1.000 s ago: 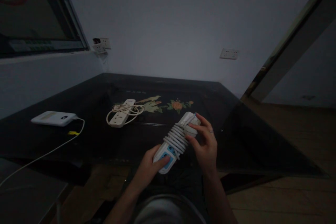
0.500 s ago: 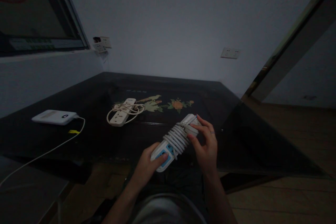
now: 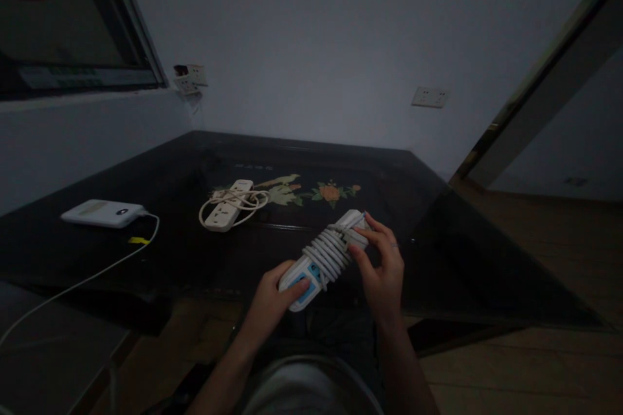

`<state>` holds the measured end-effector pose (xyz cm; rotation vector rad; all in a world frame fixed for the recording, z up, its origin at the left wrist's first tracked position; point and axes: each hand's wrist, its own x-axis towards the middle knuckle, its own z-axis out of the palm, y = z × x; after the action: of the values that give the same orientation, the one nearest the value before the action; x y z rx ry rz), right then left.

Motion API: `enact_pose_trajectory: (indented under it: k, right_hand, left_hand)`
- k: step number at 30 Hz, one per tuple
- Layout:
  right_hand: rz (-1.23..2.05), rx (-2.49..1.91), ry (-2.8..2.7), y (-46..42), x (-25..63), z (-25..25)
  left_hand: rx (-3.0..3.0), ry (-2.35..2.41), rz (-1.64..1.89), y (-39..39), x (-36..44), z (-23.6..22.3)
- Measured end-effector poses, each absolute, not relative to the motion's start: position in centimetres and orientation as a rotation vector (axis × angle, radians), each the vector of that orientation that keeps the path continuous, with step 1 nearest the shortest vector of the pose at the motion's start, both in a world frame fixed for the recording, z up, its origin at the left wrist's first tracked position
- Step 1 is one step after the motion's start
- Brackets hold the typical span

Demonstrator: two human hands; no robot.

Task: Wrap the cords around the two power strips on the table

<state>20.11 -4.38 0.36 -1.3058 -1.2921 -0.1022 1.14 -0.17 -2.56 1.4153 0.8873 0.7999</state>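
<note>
- Held tilted over the near edge of a glossy black table [image 3: 467, 279]: a long white plastic power strip with blue socket faces [image 3: 316, 275], lower end in the left hand [image 3: 272, 290], upper end by the right hand [image 3: 383, 269]; wound round its middle, a thick white cable [image 3: 327, 254] in snug side-by-side turns;
- Left hand: closed round the lower end, thumb pressed across a blue socket face, fingers mostly hidden beneath;
- Right hand: bent into a narrow grip, thumb and fingertips on a pale blocky plug [image 3: 357, 238] beside the cable turns;
- Lying on the table, left of the held strip and apart from it: an off-white power strip [image 3: 222, 219] with a thin cream cable [image 3: 238, 196] looped loosely over it;
- Further left, flat on the table: a white rounded slab-shaped device [image 3: 100, 214], with a thin white lead [image 3: 108, 265] joined to its right end and trailing off at lower left; near the lead's bend, a small bright yellow tag [image 3: 139, 240];
- Painted on the black surface beyond the hands: an orange flower with green leaves [image 3: 329, 192];
- Set in the pale wall [image 3: 311, 45] behind: a white double socket plate [image 3: 431, 97], towards the right.
</note>
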Motion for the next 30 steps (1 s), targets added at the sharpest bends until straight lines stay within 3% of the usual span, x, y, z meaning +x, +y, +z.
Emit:
enact_pose_trajectory:
  k: [16,27,30]
  right_hand:
    - [-0.224,-1.321,-1.286,-4.7,20.1,1.0]
    - [-0.396,-1.425,-1.323,-5.7,19.7,2.0]
    - [-0.243,-1.419,-1.361,-5.7,20.2,3.2]
  left_hand:
    - [1.441,0.946,0.96,-0.1,1.5,-3.0]
    - [1.773,1.052,0.987,0.0,0.4,-1.9]
    - [1.929,0.976,0.987,0.5,-0.4,-1.8]
